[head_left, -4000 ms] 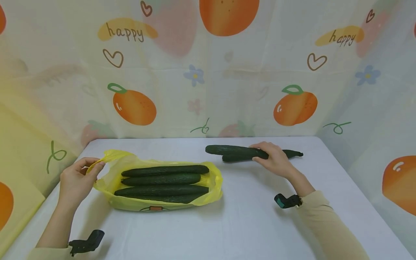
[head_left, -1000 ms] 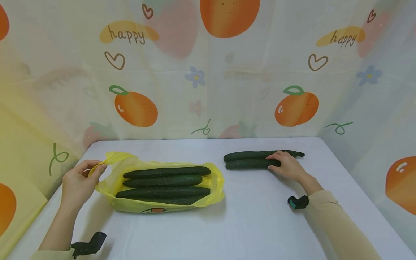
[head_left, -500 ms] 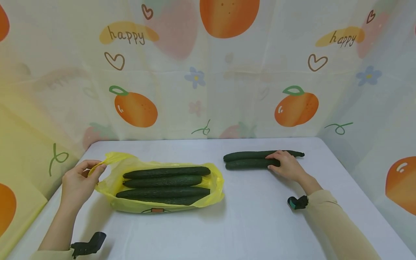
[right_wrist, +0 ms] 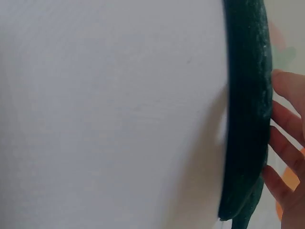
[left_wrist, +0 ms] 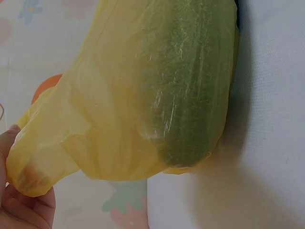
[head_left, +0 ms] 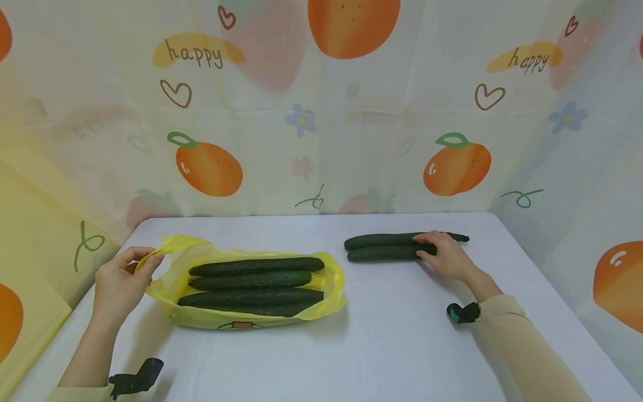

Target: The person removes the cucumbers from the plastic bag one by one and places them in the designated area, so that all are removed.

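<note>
- The person's left hand [head_left: 118, 282] pinches the raised handle of a thin yellow plastic bag [head_left: 329, 282] between thumb and fingers, at the bag's left end; the left wrist view shows the handle bunched against the fingers [left_wrist: 24, 210].
- The bag lies open on its side on a white table [head_left: 382, 346], to the left of centre, its mouth facing up.
- Four long dark green cucumbers lie in the bag, packed side by side lengthwise: the rearmost bagged cucumber [head_left: 256, 265], the second [head_left: 250, 280], the third [head_left: 251, 296] and the front one [head_left: 266, 308], which the bag's near wall partly hides.
- Through the plastic, the left wrist view shows one green cucumber end [left_wrist: 190, 95] pressed against the bag wall.
- Two more dark green cucumbers lie loose on the table to the right of the bag, well apart from it, parallel and touching each other: the rear loose cucumber [head_left: 382, 240] and the front loose cucumber [head_left: 379, 253].
- The person's right hand [head_left: 444, 257] rests on the right ends of the loose pair, its fingers laid nearly straight over them and curled round neither; the right wrist view shows the fingertips [right_wrist: 286, 143] against the side of the dark cucumber [right_wrist: 248, 109].
- That makes six cucumbers in all, one bag and two hands.
- A pale printed cloth [head_left: 321, 111] with oranges, hearts and the word "happy" hangs behind and beside the table.
</note>
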### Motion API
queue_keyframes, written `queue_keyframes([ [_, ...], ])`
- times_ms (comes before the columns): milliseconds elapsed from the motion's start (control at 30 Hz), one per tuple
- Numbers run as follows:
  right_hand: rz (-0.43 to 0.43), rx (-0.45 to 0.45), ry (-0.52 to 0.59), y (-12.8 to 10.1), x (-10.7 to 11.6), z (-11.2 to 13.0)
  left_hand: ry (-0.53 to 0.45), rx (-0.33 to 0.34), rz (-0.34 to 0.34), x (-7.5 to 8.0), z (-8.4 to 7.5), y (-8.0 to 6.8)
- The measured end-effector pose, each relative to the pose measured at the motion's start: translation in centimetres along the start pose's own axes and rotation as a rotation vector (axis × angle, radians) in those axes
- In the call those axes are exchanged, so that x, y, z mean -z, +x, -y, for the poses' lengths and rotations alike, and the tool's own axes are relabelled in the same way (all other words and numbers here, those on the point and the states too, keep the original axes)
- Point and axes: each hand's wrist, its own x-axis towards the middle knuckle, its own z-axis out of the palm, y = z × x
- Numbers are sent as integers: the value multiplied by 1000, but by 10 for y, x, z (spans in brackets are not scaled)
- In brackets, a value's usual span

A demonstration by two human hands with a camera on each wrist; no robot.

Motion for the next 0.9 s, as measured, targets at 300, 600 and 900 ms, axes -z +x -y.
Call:
queue_keyframes([
  [300, 3, 9, 57, 5, 5, 9, -4, 15, 3, -1, 0, 0],
  [600, -2, 84, 77, 11, 5, 25, -33, 14, 3, -1, -1, -1],
  [900, -6, 116, 85, 18, 6, 52, -24, 13, -4, -1, 3, -1],
])
